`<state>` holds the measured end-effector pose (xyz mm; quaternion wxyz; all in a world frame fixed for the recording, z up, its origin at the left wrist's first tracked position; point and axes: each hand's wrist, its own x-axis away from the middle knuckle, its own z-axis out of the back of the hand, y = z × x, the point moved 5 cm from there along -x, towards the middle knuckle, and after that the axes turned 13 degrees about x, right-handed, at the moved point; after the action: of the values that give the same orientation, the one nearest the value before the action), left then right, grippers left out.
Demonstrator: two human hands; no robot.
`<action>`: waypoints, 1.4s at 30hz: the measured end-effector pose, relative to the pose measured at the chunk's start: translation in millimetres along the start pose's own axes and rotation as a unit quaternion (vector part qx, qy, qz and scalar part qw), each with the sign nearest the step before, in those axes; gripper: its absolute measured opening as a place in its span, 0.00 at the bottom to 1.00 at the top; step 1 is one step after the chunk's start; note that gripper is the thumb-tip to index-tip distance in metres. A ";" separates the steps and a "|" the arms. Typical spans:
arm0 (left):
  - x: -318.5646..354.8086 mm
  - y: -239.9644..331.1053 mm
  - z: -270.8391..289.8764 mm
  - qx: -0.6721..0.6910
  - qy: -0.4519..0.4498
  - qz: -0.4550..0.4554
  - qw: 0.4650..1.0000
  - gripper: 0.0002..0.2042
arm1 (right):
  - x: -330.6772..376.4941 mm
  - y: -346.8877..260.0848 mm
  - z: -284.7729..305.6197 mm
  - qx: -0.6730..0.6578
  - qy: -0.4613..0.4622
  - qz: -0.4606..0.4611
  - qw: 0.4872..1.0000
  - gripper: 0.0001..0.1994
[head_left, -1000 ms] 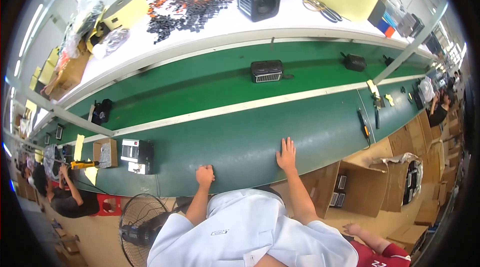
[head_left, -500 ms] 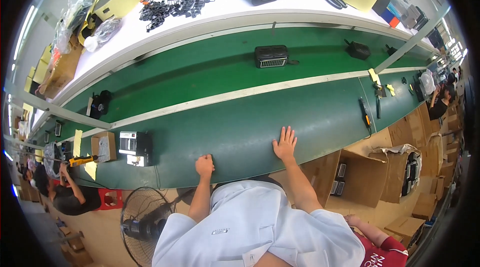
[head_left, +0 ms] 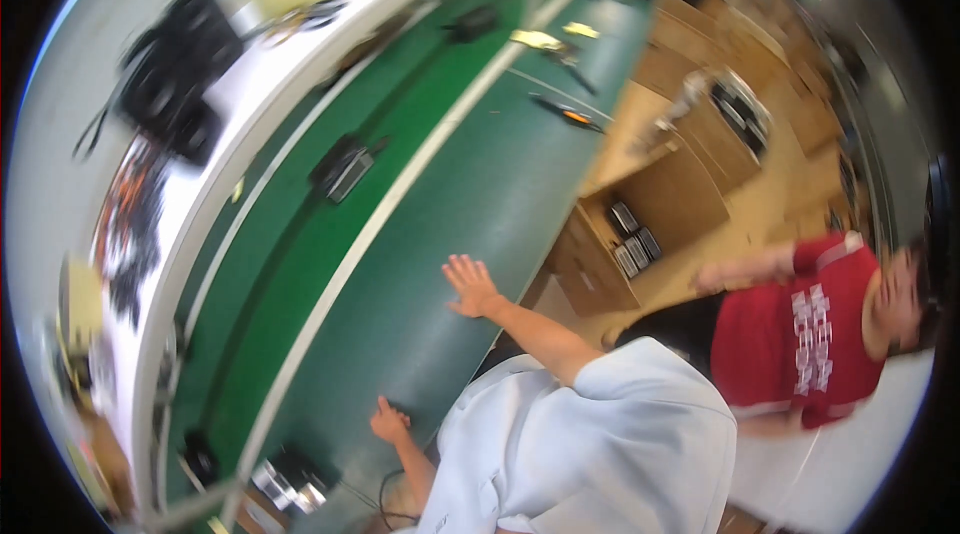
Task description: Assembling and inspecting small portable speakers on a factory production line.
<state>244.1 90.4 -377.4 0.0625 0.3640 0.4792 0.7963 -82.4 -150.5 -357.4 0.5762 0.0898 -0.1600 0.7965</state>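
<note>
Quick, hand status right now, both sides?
Left hand: partly curled, blurred; nothing visible in it, fully closed or not can't be told.
Right hand: open, fingers spread, over the green worktop, holding nothing.

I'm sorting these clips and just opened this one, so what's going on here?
A person in a pale shirt is at a green worktable, handling nothing visible. The right hand is spread on the surface; the left hand is partly curled, its contact with the table unclear. A black-and-silver device sits nearest the left hand. Another black device rests on the brighter green strip beyond the white divider. Someone in a red shirt is to the right.
</note>
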 end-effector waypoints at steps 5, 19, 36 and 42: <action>-2.9 1.8 2.8 -0.015 -0.021 -0.005 1.000 0.26 | 7.2 -1.2 9.4 -0.048 0.018 -0.010 0.999 0.47; 4.6 4.7 0.5 -0.049 -0.011 0.017 0.999 0.24 | 12.4 1.2 6.4 -0.051 0.018 0.000 0.999 0.47; 3.8 1.5 0.9 -0.047 0.009 0.012 0.999 0.23 | 9.8 2.3 8.4 -0.046 0.010 0.005 0.999 0.47; 5.8 3.0 0.3 -0.054 0.023 0.025 0.998 0.23 | 10.1 1.9 6.7 -0.039 0.018 -0.001 0.999 0.47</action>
<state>240.8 91.7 -371.9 0.0509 0.3540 0.4273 0.8304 -87.7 -144.5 -348.1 0.5828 0.0530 -0.1807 0.7905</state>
